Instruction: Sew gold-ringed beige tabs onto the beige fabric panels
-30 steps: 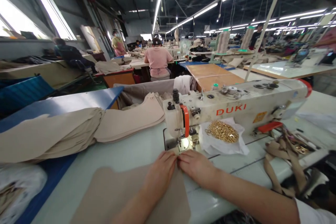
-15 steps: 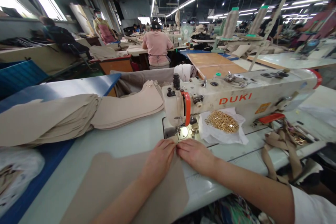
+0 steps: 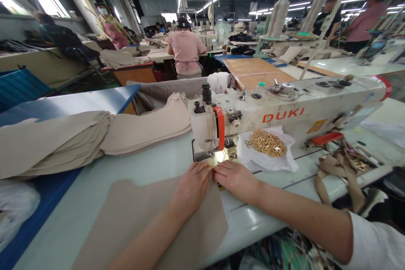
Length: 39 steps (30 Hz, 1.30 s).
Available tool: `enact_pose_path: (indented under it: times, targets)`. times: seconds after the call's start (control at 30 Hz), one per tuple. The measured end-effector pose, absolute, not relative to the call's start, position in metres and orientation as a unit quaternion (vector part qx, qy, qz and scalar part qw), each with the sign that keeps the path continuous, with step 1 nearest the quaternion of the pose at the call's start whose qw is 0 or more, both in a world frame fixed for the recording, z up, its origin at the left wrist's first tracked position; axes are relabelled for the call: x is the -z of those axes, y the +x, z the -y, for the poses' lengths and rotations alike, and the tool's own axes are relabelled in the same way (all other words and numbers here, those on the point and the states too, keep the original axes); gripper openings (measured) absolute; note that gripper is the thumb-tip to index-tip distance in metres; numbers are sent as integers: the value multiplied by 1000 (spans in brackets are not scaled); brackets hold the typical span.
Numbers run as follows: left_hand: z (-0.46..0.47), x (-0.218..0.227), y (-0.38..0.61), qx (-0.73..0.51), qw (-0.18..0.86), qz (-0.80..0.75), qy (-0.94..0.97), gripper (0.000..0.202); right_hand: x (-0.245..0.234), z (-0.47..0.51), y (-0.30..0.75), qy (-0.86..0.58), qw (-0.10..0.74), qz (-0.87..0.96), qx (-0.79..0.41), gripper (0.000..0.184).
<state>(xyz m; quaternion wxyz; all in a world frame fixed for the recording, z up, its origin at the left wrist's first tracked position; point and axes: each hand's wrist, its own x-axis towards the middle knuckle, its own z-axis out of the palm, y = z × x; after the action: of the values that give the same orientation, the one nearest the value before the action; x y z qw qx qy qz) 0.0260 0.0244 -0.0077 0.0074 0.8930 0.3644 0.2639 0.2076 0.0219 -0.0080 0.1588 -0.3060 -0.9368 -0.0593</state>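
A beige fabric panel (image 3: pixel 142 215) lies flat on the pale sewing table (image 3: pixel 133 168), its upper right corner under the needle area of a white sewing machine (image 3: pixel 249 114). My left hand (image 3: pixel 194 183) is on that corner, fingers closed and pinching its edge. My right hand (image 3: pixel 234 179) meets it fingertip to fingertip, also closed on the same edge. Both sets of fingertips are just in front of the presser foot, by the lit needle plate (image 3: pixel 219 158). The fingers partly hide the fabric there, and whether a smaller piece is between them I cannot tell.
Gold-coloured metal rings (image 3: pixel 267 142) lie on white paper beside the machine head. Stacked beige panels (image 3: pixel 60 139) spread along the left. Beige straps (image 3: pixel 340 173) hang at the right. A person in a pink shirt (image 3: pixel 185 48) sits ahead, facing away.
The view has shifted slightly, so the background sits a little further left. Both hands stay together at the fabric corner, almost unmoved.
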Motion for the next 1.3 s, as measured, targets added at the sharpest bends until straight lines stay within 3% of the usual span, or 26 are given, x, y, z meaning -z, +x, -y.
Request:
enact_pose_path:
  times: [0.23, 0.87, 1.3]
  targets:
    - [-44, 9, 32, -287, 33, -366, 885, 23, 6, -36, 214, -328, 146, 932, 48, 7]
    - [-57, 12, 31, -336, 39, -363, 868, 24, 4, -40, 213, -349, 168, 920, 62, 10]
    - [-59, 13, 29, -333, 61, -378, 862, 22, 3, -41, 210, -367, 135, 920, 27, 12]
